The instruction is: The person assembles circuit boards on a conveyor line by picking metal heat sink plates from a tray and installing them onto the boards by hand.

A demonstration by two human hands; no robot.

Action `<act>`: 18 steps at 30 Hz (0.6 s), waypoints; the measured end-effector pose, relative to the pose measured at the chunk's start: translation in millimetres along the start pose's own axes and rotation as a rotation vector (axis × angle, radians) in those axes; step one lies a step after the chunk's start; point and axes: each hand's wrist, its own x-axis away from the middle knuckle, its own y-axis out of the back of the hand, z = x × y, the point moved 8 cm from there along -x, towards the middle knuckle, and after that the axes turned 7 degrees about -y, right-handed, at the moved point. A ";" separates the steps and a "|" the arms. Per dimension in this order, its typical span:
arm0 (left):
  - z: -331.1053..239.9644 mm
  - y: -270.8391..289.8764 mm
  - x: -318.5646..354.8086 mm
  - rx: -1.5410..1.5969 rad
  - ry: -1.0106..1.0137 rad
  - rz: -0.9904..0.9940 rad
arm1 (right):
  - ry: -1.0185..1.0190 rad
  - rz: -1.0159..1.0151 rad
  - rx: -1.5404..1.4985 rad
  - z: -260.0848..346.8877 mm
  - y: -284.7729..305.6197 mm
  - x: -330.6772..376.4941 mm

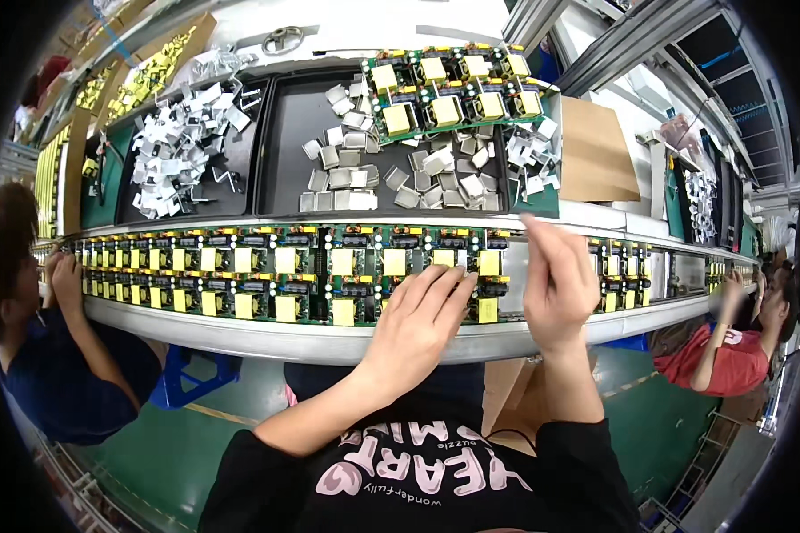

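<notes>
My left hand (422,324) lies over a green circuit board (342,282) carrying yellow transformers, on the rail line in front of me. Its fingers stretch forward and rest on the parts of the board, which they partly hide. To the right of that board, my right hand (560,282) is raised above the rail, fingers bent and pressed together. Whatever its fingertips may hold is hidden or too small to make out. Beyond the line, a black tray (280,142) contains loose silver metal plates (342,178). A stacked circuit board panel (458,93) rests across the tray's right part.
A second black tray with bent metal brackets (182,147) stands at the far left. More boards (196,259) fill the line leftward; others (620,271) sit at right. A cardboard sheet (596,151) lies at far right. Co-workers sit left (71,355) and right (720,346).
</notes>
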 end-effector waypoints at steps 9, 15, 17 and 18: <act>-12.0 8.9 2.5 -0.074 -0.082 -0.088 | -0.232 -0.176 -0.058 -30.8 12.7 52.1; -18.2 12.0 5.9 -0.033 -0.147 -0.160 | -0.243 -0.085 -0.096 -29.3 4.2 57.5; -19.0 14.1 7.7 -0.036 -0.156 -0.180 | -0.237 -0.095 -0.118 -30.0 5.8 58.1; -19.8 13.7 8.5 -0.025 -0.169 -0.185 | -0.244 -0.101 -0.120 -30.7 6.6 58.2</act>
